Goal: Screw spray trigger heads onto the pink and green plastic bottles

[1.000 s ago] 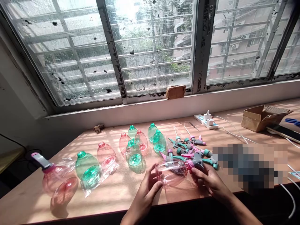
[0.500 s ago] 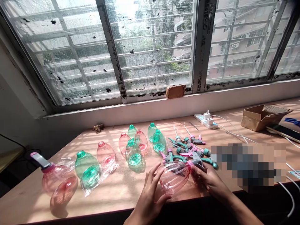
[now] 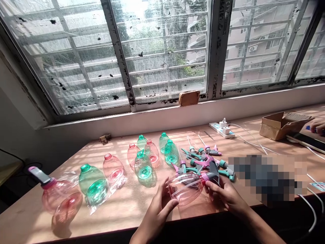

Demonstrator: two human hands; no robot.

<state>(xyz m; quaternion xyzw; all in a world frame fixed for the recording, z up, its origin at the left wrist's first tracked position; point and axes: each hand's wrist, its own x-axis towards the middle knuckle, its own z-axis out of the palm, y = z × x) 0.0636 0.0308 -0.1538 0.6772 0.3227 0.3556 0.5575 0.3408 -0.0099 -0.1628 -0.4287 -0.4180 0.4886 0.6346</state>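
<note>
A clear pink spray bottle (image 3: 186, 191) lies tilted on its side between my hands, above the table's front edge. My left hand (image 3: 159, 206) is closed around its base end, thumb below and fingers behind. At the neck, my right hand (image 3: 227, 195) pinches the pink collar of a grey-and-pink trigger sprayer (image 3: 214, 171), which sits on the bottle's mouth with its tube inside. Some right fingers are hidden behind the bottle. Just beyond lies a heap of loose trigger sprayers (image 3: 201, 156) in teal, pink and grey.
Several green bottles (image 3: 92, 179) and pink bottles (image 3: 113, 166) without sprayers stand left and centre. A pink bottle with sprayer (image 3: 61, 195) stands far left. A power strip (image 3: 222, 130), an open cardboard box (image 3: 273, 127) and another person's hand (image 3: 318, 126) are at right; a blurred patch covers the table's right.
My left hand has closed in on the bottle's base from a looser, spread pose. The sprayer has turned, its trigger pointing more upward. Another person's hand has appeared at the right edge.
</note>
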